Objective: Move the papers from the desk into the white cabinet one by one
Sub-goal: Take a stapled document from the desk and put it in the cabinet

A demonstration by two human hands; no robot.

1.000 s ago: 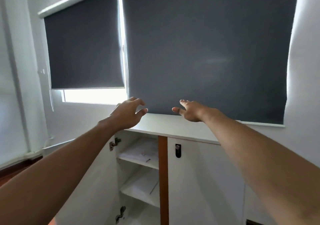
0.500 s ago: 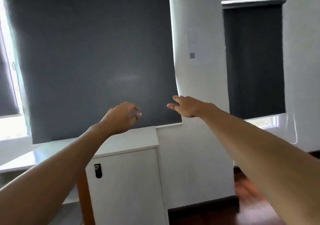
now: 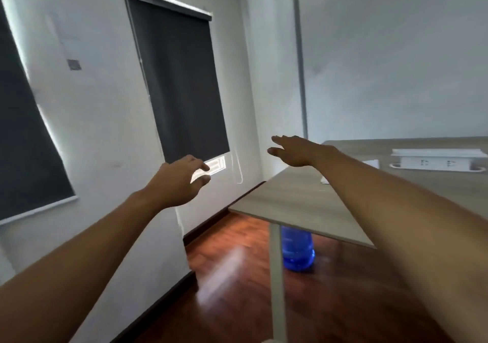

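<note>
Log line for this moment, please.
phase: reaching toward desk | left hand: open, empty | right hand: open, empty | papers: on desk | cabinet: out of view

The view has swung right, away from the white cabinet, which is gone from sight. The desk (image 3: 298, 200) now comes in at right, with a paper (image 3: 371, 163) lying on it and a blue bottle (image 3: 298, 250) beneath. Both empty hands, the left hand (image 3: 177, 181) and right hand (image 3: 293, 149), now hang out over the floor and the desk's corner instead of the cabinet top.
</note>
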